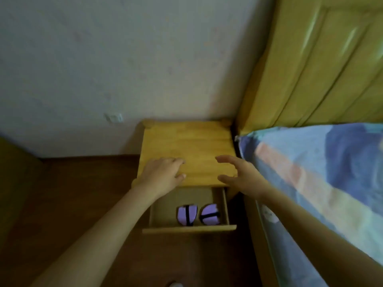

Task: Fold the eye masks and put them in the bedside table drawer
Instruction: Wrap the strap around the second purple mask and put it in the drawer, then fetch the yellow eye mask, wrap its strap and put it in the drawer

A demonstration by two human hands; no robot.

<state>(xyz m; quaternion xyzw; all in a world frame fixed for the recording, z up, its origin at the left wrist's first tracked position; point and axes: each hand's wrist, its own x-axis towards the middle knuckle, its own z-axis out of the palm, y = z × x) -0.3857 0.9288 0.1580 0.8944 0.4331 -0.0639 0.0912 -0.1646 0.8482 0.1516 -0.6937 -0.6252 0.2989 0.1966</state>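
Already we see both folded purple eye masks with black straps lying inside the pulled-out light wooden drawer point(224, 206) of the bedside table. The left folded mask point(186, 215) sits near the drawer's front edge, roughly at the middle, and the right folded mask point(209, 214) lies just beside it, toward the front right corner, the two seemingly not quite touching. Each shows its strap across the top, which suggests to us that the strap was wrapped round to keep the fold from springing apart.

Our left hand point(163, 176) rests palm down on the yellow wooden surface point(186, 141) of the bedside table, near its front left corner, fingers spread flat and holding nothing; we judge it is there to steady the little cabinet. Our right hand point(238, 177) hovers above the front right part of the surface, fingers curved apart and thumb spread, also empty. The picture is blurred, so we cannot tell whether it touches the wood.

With both masks in the drawer and no others in view, we judge the task nearly complete; what remains is probably pushing the drawer shut. The patterned blue bedsheet point(321, 172) lies close along the right side of the table, so the right arm has little room there.
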